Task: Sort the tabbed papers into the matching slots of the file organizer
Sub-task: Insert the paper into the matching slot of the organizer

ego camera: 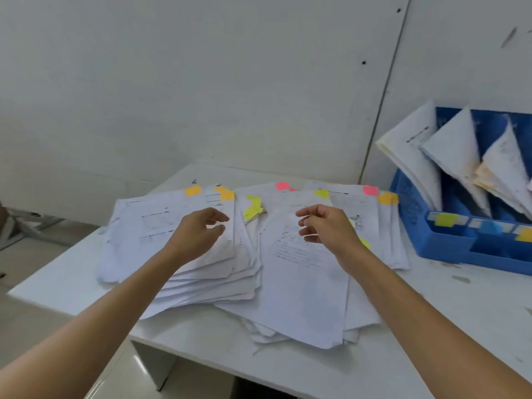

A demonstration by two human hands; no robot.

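White table [431, 326] carries everything: it stands against a pale wall, and most of its near half is covered by a loose spread of tabbed papers [302, 283]. These printed sheets lie flat in overlapping, fanned heaps, with their coloured tabs sticking out along the far edges. The blue plastic file organizer [414, 220] sits at the right end of the table, just beside the spread. Its upright slots already hold leaning bundles of paper, and its front lip bears a yellow label [445, 219], a blue label [489, 227] and an orange label [525, 234].

Both forearms reach in over the pile. The left hand [198, 231] hovers over the left heap and the right hand [325, 226] over the middle sheets. On each hand the fingers are loosely curled and hold nothing.

Along the far edge show an orange tab [193, 190], a pink tab [282, 185], a yellow-green tab [321, 193] and another pink tab [370, 190].

This looks like the picking step, with much of the sorting left to do. The next move probably calls for pinching a single sheet without dragging its neighbours, reading its tab colour, and carrying it right to the slot with the matching label. No pink label is in view, so its slot may lie beyond the frame.
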